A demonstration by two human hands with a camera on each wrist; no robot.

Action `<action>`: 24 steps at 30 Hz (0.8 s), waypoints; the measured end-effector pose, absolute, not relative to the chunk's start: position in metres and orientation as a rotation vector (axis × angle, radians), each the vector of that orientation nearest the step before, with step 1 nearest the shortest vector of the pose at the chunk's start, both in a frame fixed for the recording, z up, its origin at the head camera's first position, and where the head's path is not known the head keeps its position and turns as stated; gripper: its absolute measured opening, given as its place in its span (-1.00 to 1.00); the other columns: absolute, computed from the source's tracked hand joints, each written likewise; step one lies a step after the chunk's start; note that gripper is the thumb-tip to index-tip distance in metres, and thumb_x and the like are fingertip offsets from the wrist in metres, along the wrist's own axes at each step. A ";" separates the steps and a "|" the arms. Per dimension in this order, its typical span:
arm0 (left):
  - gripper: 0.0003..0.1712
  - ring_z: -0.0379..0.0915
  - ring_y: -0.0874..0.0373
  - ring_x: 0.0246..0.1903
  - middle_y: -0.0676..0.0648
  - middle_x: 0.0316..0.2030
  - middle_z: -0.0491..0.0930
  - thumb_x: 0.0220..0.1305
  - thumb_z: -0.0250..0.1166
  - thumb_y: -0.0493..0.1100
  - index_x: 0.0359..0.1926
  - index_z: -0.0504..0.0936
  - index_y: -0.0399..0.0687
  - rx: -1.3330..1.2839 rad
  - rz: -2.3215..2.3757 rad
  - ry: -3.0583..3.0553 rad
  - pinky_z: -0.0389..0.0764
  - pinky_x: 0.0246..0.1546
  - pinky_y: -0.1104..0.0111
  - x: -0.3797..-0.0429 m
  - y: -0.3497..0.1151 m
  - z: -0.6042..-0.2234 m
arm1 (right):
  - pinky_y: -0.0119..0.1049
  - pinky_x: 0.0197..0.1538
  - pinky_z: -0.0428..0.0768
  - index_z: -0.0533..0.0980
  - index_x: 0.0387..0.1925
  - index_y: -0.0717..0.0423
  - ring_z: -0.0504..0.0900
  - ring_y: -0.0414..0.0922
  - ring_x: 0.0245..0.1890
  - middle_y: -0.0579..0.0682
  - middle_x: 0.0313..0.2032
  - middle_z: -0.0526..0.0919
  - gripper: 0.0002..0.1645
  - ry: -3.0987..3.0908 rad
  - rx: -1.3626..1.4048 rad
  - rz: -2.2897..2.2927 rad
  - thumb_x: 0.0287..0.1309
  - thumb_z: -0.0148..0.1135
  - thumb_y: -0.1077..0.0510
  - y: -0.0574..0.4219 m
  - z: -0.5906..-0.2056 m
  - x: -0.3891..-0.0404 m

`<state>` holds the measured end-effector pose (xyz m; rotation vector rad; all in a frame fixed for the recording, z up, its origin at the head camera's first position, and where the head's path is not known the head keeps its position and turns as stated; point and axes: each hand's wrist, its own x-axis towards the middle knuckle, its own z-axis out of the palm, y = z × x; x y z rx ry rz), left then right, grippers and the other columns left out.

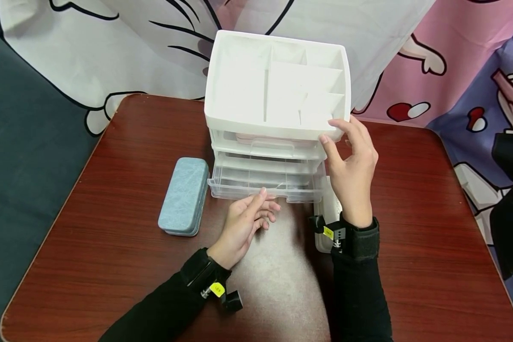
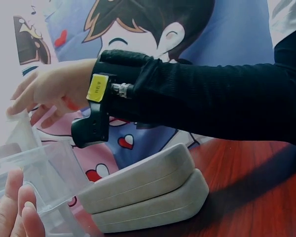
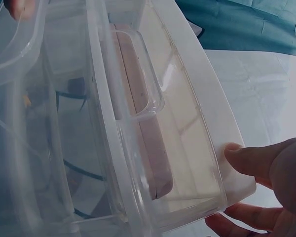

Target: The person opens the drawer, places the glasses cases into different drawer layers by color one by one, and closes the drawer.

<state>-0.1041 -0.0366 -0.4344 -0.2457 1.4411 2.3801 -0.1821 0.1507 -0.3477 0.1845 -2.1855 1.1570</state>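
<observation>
A white desktop drawer organizer (image 1: 243,76) with a compartmented top stands at the table's far side. Its clear lower drawer (image 1: 235,190) is pulled out. My right hand (image 1: 355,161) grips the organizer's front right corner; in the right wrist view the thumb (image 3: 241,158) presses the white edge and other fingers curl below. My left hand (image 1: 243,225) is at the lower drawer's front, thumb at its edge, fingers loosely extended. In the left wrist view its fingertips (image 2: 27,210) stand beside the clear plastic. A pink case (image 3: 143,123) lies inside the upper drawer.
A light blue case (image 1: 184,194) lies left of the organizer on the reddish-brown table (image 1: 427,228). To the right, partly behind my right wrist, are pale rounded cases (image 2: 148,192), one over the other. A cartoon-printed cloth (image 1: 410,90) hangs behind the table.
</observation>
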 end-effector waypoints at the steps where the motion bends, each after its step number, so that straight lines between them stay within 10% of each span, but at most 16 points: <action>1: -0.33 0.46 0.19 -0.44 -0.03 -0.34 0.68 0.27 0.22 0.22 0.03 0.54 -0.33 -0.252 2.379 1.442 0.44 -0.49 0.51 -0.103 -0.036 -0.435 | -0.43 -0.04 0.35 0.64 -0.06 0.09 0.51 -0.08 -0.13 0.01 0.09 0.61 -0.67 -2.186 0.185 1.155 0.09 0.39 0.18 0.151 -0.348 -0.182; 24: -0.35 0.46 0.20 -0.44 -0.04 -0.36 0.64 0.25 0.24 0.22 -0.02 0.55 -0.31 -0.256 2.387 1.413 0.45 -0.49 0.52 -0.088 -0.037 -0.433 | -0.39 -0.01 0.37 0.64 -0.05 0.04 0.52 -0.12 -0.08 -0.02 0.11 0.60 -0.72 -2.205 0.170 1.169 0.18 0.32 0.12 0.151 -0.347 -0.181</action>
